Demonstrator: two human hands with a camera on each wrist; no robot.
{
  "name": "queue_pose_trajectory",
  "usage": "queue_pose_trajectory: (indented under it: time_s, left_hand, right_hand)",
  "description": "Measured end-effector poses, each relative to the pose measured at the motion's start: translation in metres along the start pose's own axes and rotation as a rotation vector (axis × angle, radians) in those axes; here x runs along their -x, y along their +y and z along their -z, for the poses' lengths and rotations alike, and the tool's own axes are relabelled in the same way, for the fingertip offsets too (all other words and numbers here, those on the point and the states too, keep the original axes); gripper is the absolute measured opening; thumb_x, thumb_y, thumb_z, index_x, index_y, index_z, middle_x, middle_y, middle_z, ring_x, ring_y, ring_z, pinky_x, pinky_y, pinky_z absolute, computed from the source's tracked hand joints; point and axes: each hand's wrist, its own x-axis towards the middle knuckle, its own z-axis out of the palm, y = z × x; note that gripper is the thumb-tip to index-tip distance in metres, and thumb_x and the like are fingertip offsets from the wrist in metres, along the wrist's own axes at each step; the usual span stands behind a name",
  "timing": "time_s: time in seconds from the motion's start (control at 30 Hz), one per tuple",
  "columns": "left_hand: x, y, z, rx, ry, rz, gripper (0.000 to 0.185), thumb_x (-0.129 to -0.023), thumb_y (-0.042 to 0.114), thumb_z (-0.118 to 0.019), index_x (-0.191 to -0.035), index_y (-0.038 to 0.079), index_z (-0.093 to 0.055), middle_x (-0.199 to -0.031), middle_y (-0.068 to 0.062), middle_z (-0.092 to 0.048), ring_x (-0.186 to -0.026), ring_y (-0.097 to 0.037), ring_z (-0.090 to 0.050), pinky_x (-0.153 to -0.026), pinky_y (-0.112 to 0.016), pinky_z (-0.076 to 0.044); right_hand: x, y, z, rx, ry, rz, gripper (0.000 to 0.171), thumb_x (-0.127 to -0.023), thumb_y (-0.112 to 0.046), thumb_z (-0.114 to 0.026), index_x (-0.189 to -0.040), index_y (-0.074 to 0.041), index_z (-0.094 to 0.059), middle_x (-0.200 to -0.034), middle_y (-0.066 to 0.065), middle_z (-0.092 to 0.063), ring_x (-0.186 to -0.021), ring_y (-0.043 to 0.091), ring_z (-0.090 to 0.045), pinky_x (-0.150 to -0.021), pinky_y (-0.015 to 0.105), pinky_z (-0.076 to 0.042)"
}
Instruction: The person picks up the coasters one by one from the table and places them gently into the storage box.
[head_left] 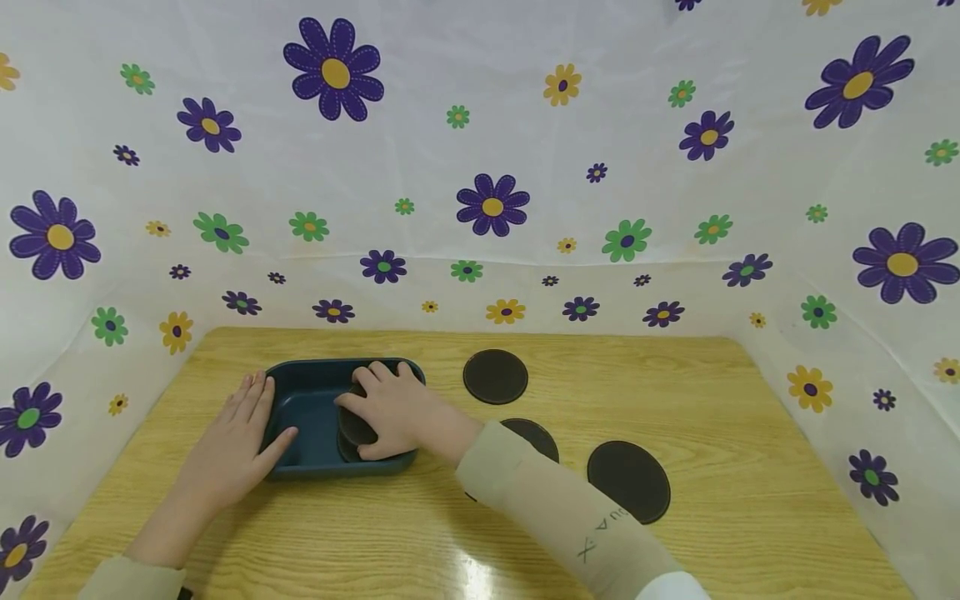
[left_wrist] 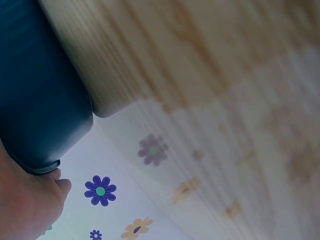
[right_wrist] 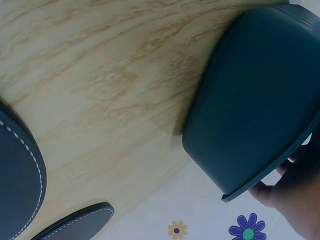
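Note:
A dark teal rectangular bin (head_left: pixel 311 467) stands on the left of the table. My left hand (head_left: pixel 232 442) rests on its left side, fingers straight along the rim and thumb over the edge toward the inside. In the left wrist view the same hand (left_wrist: pixel 32 200) touches the bin's rim. My right hand (head_left: pixel 401 412) reaches into the bin's right end, fingers curled over a dark round coaster (head_left: pixel 356 423) there. The right wrist view shows the bin's outer wall (right_wrist: pixel 260 100) with the right hand (right_wrist: pixel 300 200) beyond the rim, and the held coaster is hidden.
Right of the bin lie several black round coasters: one at the back (head_left: pixel 495 377), one partly behind my right sleeve (head_left: pixel 534 437), and one further right (head_left: pixel 628 482). White stitching edges a coaster (right_wrist: pixel 17 175) in the right wrist view. A flowered cloth (head_left: pixel 420 167) encloses the table (head_left: pixel 712 417).

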Motion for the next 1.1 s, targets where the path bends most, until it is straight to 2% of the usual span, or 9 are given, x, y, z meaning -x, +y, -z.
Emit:
queue_pose_trajectory:
  time_s: [0.37, 0.57, 0.73, 1.1]
  left_hand:
    - [-0.002, 0.002, 0.001, 0.000, -0.029, 0.024, 0.089, -0.109, 0.046, -0.056, -0.165, -0.012, -0.018, -0.173, -0.034, -0.018, -0.163, -0.051, -0.015, -0.136, -0.058, -0.009]
    - [-0.002, 0.003, 0.003, 0.007, -0.043, 0.028, 0.090, -0.109, 0.046, -0.056, -0.164, -0.013, -0.017, -0.174, -0.033, -0.015, -0.163, -0.050, -0.013, -0.135, -0.062, -0.011]
    - [-0.001, 0.004, 0.004, 0.011, -0.049, 0.030, 0.090, -0.109, 0.046, -0.056, -0.165, -0.012, -0.017, -0.174, -0.033, -0.013, -0.164, -0.049, -0.010, -0.134, -0.063, -0.014]
    - [-0.001, 0.007, 0.006, 0.015, -0.061, 0.038, 0.090, -0.108, 0.046, -0.056, -0.164, -0.013, -0.017, -0.174, -0.033, -0.013, -0.162, -0.051, -0.013, -0.135, -0.060, -0.010]
  right_hand:
    - [0.002, 0.003, -0.003, -0.007, 0.024, -0.001, 0.074, -0.098, -0.070, -0.059, -0.162, -0.037, -0.042, -0.163, 0.003, -0.043, -0.146, 0.022, -0.044, -0.117, 0.050, -0.046]
    - [0.006, 0.010, 0.000, -0.014, 0.035, -0.016, 0.074, -0.097, -0.068, -0.060, -0.161, -0.035, -0.044, -0.162, 0.004, -0.044, -0.147, 0.023, -0.044, -0.119, 0.049, -0.045]
    - [0.011, 0.019, 0.004, -0.033, 0.042, -0.029, 0.073, -0.098, -0.066, -0.062, -0.160, -0.033, -0.045, -0.162, 0.005, -0.044, -0.148, 0.024, -0.043, -0.118, 0.047, -0.045]
    - [0.026, 0.048, 0.008, -0.071, 0.004, -0.069, 0.073, -0.100, -0.062, -0.061, -0.163, -0.031, -0.041, -0.166, 0.007, -0.041, -0.152, 0.026, -0.041, -0.121, 0.049, -0.043]
